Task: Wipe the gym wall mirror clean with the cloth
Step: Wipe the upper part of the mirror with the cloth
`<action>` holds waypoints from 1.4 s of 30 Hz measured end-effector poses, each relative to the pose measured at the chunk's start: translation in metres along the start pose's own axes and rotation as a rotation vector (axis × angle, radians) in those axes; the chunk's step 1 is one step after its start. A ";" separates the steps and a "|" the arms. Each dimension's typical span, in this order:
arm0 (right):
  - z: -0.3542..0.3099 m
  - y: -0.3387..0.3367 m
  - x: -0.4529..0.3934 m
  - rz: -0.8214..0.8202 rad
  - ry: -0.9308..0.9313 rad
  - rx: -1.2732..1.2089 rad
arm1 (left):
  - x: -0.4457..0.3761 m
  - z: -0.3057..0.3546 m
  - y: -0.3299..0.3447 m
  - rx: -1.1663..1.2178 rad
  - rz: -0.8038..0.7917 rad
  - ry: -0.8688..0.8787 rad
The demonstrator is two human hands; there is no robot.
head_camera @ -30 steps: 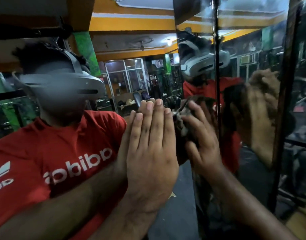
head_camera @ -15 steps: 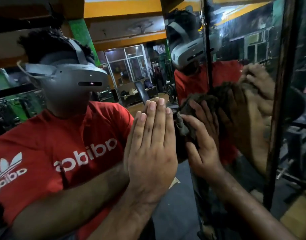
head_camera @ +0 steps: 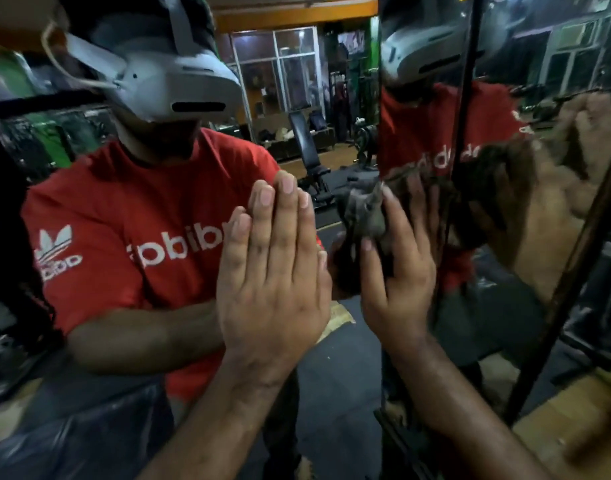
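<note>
Since the pic 0.5 s ago the view has tipped down and closed in: the reflected headset now crowds the upper left of frame, and the right hand (head_camera: 394,271) with its cloth sits nearer centre-right; the left hand is flat on the glass as before.

Left hand (head_camera: 273,271), centre of frame: palm and straight fingers pressed flat against the smooth, glossy wall mirror pane (head_camera: 131,427), fingertips meeting their own reflection. Grip apart, holding nothing.

Right hand: fingers spread over a crumpled dark grey-brown cloth rag (head_camera: 366,213), soft, wrinkled, bunched into a lump. It is pressed against the mirror right at the vertical seam where the left pane meets the next pane, just right of centre. Thumb side not visible, so can't tell if the grip clamps the cloth or only presses it flat.

Right of the seam a second dark reflective pane (head_camera: 511,341) shows a dim double of hand + cloth, w/ a thin dark metal edge strip (head_camera: 470,81) running top to bottom.

Reflection, left half: person in a red cotton T-shirt (head_camera: 124,209) w/ white lettering and a matte grey plastic headset (head_camera: 179,84).

Room in the reflection, upper centre: black padded incline bench (head_camera: 306,140), glass-panelled partition (head_camera: 280,64), orange ceiling band, wood-tone floor.
</note>
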State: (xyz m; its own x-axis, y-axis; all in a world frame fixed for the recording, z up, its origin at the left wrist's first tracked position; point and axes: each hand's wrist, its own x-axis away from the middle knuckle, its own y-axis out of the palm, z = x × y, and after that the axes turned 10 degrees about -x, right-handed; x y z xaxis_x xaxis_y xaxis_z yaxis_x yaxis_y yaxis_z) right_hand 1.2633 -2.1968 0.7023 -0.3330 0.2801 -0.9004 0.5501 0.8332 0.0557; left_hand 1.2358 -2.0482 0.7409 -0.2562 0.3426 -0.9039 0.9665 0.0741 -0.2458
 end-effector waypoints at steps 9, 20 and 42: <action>-0.019 0.021 0.030 -0.057 -0.054 0.126 | 0.028 -0.046 -0.022 -0.003 0.021 -0.178; -0.054 0.051 0.046 -0.027 0.021 0.110 | 0.040 -0.070 -0.040 0.200 -0.036 -0.082; -0.151 0.138 0.062 0.011 -0.028 0.113 | 0.097 -0.197 -0.055 -0.103 0.037 -0.195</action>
State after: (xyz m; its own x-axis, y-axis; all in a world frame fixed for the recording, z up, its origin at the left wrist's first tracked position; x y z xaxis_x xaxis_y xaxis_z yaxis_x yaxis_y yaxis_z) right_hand 1.2028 -1.9923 0.7189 -0.3054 0.2744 -0.9118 0.6370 0.7707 0.0186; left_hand 1.1615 -1.8346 0.7357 -0.2093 0.1601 -0.9646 0.9694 0.1632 -0.1833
